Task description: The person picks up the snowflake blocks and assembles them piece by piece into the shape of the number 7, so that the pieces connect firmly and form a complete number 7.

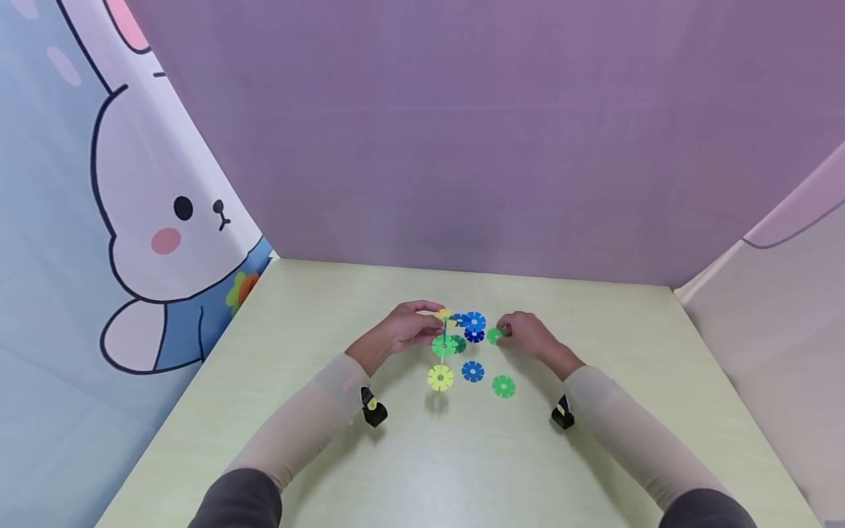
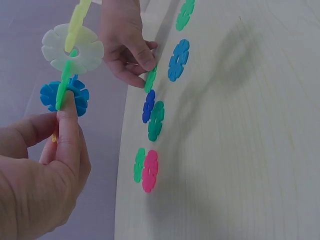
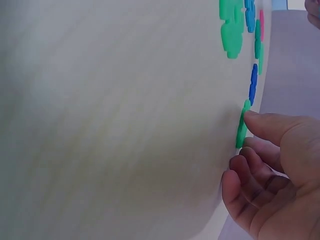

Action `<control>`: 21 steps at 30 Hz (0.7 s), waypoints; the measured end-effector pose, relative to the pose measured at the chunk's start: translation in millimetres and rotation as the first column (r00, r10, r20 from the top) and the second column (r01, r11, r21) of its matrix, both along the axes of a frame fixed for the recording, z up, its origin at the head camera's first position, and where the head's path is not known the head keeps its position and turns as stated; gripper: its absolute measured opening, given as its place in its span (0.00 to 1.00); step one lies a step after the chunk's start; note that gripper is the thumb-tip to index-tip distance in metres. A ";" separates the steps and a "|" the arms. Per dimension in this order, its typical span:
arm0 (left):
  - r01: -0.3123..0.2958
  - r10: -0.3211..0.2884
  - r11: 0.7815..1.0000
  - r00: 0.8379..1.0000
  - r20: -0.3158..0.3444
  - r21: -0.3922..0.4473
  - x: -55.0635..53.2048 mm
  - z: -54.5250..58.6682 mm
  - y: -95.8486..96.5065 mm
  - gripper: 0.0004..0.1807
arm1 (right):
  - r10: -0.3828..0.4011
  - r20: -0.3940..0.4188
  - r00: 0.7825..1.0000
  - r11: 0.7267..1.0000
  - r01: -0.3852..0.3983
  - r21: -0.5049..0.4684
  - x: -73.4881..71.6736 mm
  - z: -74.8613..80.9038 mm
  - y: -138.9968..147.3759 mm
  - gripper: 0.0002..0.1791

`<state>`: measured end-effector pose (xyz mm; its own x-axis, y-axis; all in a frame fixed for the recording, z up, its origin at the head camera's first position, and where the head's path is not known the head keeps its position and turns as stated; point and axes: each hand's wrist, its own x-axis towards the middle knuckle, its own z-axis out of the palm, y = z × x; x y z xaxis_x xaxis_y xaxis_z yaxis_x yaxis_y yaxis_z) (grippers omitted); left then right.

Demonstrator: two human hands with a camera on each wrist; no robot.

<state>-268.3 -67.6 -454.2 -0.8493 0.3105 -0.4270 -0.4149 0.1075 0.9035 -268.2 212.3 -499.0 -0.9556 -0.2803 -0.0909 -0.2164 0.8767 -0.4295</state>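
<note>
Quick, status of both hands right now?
Left hand: closed, holding interlocked notched discs.
Right hand: closed, pinching a green notched disc.

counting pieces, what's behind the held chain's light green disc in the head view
A dark green disc shows right of the light green disc; the dark one's left part is covered, anything fully behind unseen.
</note>
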 end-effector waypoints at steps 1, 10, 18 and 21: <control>0.001 -0.001 1.000 1.000 -0.002 0.000 0.1 0.2 0.0 0.21 | -0.003 0.000 1.000 1.000 0.003 -0.002 0.1 0.0 -0.1 0.20; 0.007 -0.007 1.000 1.000 0.001 -0.002 -0.1 -1.1 -0.7 0.21 | -0.047 0.014 0.999 0.997 0.048 -0.053 0.8 0.1 0.3 0.18; -0.001 0.001 1.000 1.000 0.009 0.000 1.3 -1.9 -1.2 0.21 | -0.048 -0.023 0.999 0.995 0.046 -0.083 2.3 4.6 4.1 0.10; -0.003 0.003 1.000 1.000 0.004 0.004 1.3 -2.3 -1.2 0.21 | -0.031 -0.053 0.998 0.995 0.026 -0.096 4.5 7.6 5.1 0.10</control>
<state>-267.0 -68.8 -456.5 -0.8485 0.3098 -0.4290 -0.4185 0.1032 0.9023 -263.7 217.5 -491.4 -0.9662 -0.2576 -0.0131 -0.2168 0.8386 -0.4998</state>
